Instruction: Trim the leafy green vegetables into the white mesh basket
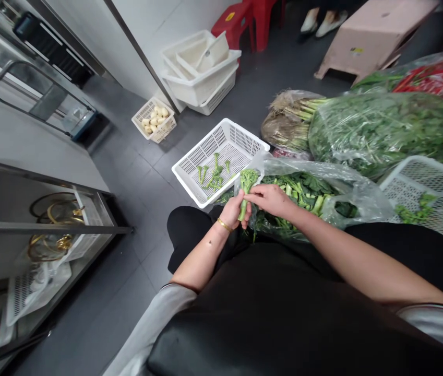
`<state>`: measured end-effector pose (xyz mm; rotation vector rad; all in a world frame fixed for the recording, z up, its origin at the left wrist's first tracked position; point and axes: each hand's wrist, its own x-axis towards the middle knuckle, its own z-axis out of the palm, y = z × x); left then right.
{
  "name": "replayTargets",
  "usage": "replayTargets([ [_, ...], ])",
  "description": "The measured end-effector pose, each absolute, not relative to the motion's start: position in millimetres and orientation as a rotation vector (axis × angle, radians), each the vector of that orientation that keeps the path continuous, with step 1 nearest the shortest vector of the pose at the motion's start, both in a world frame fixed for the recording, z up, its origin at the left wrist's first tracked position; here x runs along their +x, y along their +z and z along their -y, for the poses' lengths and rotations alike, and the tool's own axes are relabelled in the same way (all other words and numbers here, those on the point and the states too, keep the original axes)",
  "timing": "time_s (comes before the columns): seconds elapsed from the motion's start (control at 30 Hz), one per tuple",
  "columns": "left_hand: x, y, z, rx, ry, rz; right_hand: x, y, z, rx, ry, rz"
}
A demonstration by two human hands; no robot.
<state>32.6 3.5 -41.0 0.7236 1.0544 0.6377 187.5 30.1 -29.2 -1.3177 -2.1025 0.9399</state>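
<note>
Green: gripping one floret stem (248,180) in the closed fingers of the left hand (234,211), just beside the open plastic bag (366,190) of leafy greens (315,193) and near the white basket (239,151) holding a few green pieces (215,175). Touching or nearly touching the stem with fingers of the right hand (268,198), curled in; cannot tell whether pinching. Could snap or bruise the stem through squeezing too hard, drop it on the floor (139,156) beside the basket through loosening early, or snag the bag's loose film through pulling across it.
</note>
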Motion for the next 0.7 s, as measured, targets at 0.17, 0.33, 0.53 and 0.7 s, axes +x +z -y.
replayTargets([
  [0.17,34.6,-51.8,-8.0,0.689,0.776,-1.178,175.9,-26.5,16.1,-1.157,0.404,2.339],
  [0.33,24.4,-47.6,-12.4,0.776,0.965,-1.198,184.3,-35.2,26.2,-1.139,0.786,2.587],
  [0.53,34.2,-39.8,6.9,1.058,0.96,-1.225,186.2,-17.6,-35.2,-1.414,1.166,1.962],
  [0.7,43.2,-32.6,0.8,0.567,0.866,-1.079,179.8,-9.0,4.4,-1.128,0.597,2.214],
])
